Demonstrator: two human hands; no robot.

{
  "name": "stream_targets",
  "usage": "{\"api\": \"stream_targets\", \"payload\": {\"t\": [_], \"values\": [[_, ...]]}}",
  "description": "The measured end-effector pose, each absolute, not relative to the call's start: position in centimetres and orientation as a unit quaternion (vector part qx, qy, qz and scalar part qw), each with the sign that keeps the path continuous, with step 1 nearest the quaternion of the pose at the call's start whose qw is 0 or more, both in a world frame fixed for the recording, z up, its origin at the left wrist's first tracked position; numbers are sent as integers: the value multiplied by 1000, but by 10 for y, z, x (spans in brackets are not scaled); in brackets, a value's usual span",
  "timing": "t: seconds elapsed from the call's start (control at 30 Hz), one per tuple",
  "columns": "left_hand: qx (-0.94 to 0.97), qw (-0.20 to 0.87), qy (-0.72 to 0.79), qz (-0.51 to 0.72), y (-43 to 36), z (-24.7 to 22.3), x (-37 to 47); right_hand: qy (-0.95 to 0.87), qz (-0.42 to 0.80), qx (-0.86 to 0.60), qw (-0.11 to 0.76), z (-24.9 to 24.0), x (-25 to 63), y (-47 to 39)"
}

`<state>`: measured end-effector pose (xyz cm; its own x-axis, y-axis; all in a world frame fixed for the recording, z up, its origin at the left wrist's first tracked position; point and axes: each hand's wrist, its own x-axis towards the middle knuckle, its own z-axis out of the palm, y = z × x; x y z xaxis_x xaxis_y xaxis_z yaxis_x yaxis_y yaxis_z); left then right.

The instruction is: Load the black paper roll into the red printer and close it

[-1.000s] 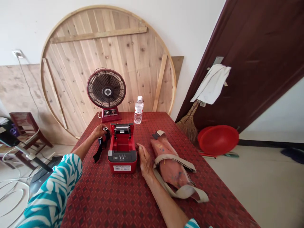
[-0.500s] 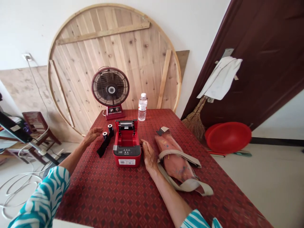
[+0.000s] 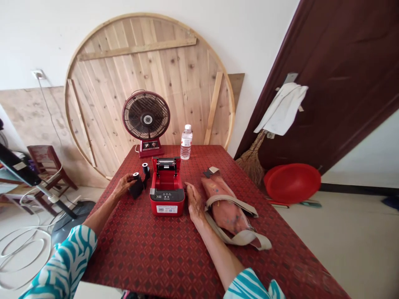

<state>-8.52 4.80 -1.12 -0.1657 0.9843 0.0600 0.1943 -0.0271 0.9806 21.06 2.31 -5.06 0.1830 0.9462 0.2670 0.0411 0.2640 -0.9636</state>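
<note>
A small red-and-black label printer (image 3: 166, 202) stands on the table with its lid raised, its red inside showing. Left of it are two black ribbon rolls with white cores, joined by black film: the near roll (image 3: 136, 177) and the far roll (image 3: 145, 167). My left hand (image 3: 124, 185) has its fingers closed on the near roll. Along the printer's right side rests my right hand (image 3: 195, 202), fingers stretched forward and holding nothing; whether it touches the casing I cannot tell.
On the patterned red table (image 3: 134, 253), a pinkish bag (image 3: 222, 203) with beige straps lies to the right. A fan (image 3: 146, 120) and a water bottle (image 3: 186, 143) stand at the back. Beyond the table's right side are a red basin (image 3: 293, 182) and a broom (image 3: 253, 160).
My left hand has come to the near ribbon roll and closed on it; that roll has shifted slightly and its film has bunched up. My right hand stays beside the printer.
</note>
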Motion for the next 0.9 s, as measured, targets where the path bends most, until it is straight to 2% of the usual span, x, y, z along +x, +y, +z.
{"api": "stream_targets", "payload": {"t": [0.1, 0.3, 0.53, 0.77, 0.9], "values": [[510, 406, 561, 511, 20, 0, -82, -521, 374, -480, 599, -52, 212, 23], [491, 498, 496, 515, -35, 15, -61, -535, 375, -486, 581, -52, 214, 20], [515, 542, 445, 494, -44, 30, -46, -541, 353, -493, 583, -54, 214, 20], [590, 483, 435, 479, -31, 66, -24, -536, 358, -476, 598, -54, 210, 22], [657, 457, 434, 413, -7, 85, -5, -525, 364, -463, 614, -57, 208, 27]]}}
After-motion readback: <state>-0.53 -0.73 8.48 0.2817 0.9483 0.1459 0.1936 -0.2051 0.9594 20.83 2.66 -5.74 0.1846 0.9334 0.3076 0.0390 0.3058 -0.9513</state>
